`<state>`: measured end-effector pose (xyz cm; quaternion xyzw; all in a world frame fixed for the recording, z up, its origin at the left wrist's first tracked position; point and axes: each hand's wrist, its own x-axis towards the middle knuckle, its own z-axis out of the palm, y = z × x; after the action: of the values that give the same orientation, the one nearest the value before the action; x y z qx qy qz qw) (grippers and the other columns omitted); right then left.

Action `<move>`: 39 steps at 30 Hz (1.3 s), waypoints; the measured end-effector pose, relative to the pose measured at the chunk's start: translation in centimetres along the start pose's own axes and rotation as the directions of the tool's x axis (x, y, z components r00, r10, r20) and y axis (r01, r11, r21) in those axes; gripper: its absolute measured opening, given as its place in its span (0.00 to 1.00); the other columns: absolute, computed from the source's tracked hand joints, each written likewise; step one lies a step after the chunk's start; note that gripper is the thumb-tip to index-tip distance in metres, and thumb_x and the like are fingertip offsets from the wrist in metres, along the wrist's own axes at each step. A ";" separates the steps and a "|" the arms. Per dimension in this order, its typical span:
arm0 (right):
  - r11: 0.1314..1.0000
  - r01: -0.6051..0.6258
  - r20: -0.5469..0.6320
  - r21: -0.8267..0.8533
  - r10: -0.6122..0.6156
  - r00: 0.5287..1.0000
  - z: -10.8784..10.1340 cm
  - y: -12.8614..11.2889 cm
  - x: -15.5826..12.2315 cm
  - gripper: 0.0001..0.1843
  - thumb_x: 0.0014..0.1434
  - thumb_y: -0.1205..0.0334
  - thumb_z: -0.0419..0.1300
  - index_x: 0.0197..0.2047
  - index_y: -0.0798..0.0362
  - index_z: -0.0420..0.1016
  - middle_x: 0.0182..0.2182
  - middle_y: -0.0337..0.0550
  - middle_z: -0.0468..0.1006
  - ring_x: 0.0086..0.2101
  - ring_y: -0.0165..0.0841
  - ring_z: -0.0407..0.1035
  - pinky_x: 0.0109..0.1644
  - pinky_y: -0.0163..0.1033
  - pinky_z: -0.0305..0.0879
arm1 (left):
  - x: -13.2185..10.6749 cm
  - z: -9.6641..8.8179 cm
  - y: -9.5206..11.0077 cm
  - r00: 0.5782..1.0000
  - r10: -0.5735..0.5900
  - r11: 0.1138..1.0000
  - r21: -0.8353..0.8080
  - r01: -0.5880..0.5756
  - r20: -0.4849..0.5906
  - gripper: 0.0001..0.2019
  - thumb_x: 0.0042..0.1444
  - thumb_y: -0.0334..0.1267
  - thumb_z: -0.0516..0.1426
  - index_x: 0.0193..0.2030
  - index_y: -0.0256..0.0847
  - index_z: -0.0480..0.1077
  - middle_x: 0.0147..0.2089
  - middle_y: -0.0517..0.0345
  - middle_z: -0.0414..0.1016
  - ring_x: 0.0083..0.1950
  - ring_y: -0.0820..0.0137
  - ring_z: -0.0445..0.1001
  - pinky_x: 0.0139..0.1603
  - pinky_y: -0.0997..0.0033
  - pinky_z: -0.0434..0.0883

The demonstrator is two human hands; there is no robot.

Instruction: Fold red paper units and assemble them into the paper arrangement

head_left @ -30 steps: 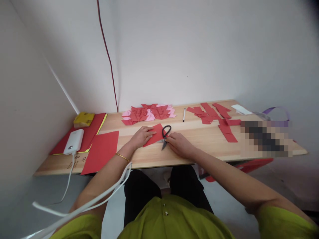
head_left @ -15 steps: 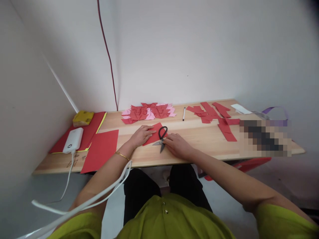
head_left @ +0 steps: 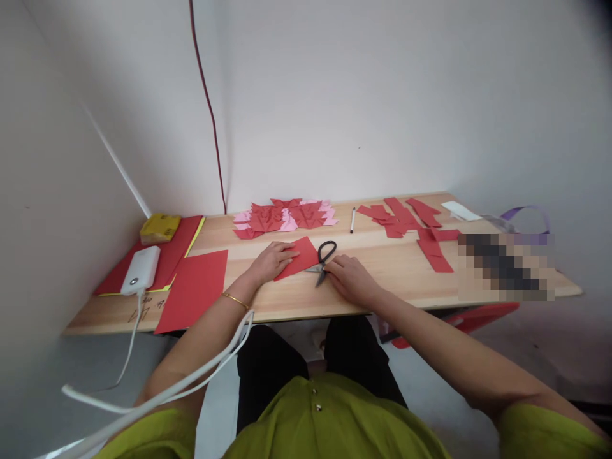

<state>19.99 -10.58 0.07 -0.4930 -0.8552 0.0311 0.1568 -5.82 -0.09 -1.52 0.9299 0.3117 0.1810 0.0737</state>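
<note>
My left hand [head_left: 273,260] lies flat with fingers stretched on a small red paper square [head_left: 300,257] near the front of the wooden table [head_left: 382,264]. Black-handled scissors [head_left: 325,257] lie on the table at the square's right edge, blades pointing toward me. My right hand [head_left: 351,278] rests palm down just right of the scissors, fingertips touching the blades; its fingers are loosely extended and hold nothing.
A pile of folded red and pink paper pieces [head_left: 285,217] sits behind the square. A pen [head_left: 352,219] and red paper strips [head_left: 411,223] lie to the right. Red sheets [head_left: 194,290], a white power bank [head_left: 141,270] and a yellow pad [head_left: 160,228] occupy the left.
The scissors have slid to the right, off the red square, with my right hand moving right alongside them. My left hand stays on the paper.
</note>
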 end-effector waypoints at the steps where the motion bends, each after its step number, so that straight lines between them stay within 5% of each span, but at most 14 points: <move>1: 1.000 -0.006 0.001 0.001 0.006 1.000 0.0 -0.1 0.0 0.11 0.60 0.67 0.51 0.44 0.56 0.71 0.42 0.51 0.72 0.43 0.38 0.63 0.46 0.41 0.55 | 0.0 0.0 0.0 1.000 -0.001 1.000 0.000 0.001 0.004 0.17 0.62 0.39 0.49 0.54 0.45 0.72 0.59 0.49 0.68 0.58 0.62 0.64 0.61 0.54 0.62; 39: 0.994 -0.105 0.012 0.008 0.105 0.994 0.0 -1.0 0.1 0.10 0.62 0.65 0.50 0.42 0.55 0.71 0.40 0.49 0.72 0.43 0.37 0.64 0.47 0.40 0.56 | 0.0 -0.4 0.3 1.000 -0.013 1.000 -0.008 0.013 0.012 0.17 0.62 0.39 0.49 0.54 0.44 0.72 0.59 0.48 0.67 0.58 0.61 0.64 0.60 0.53 0.63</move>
<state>19.13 -11.04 0.34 -0.5366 -0.8288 0.0459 0.1521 -5.81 -0.34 -1.08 0.9286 0.3165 0.1762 0.0804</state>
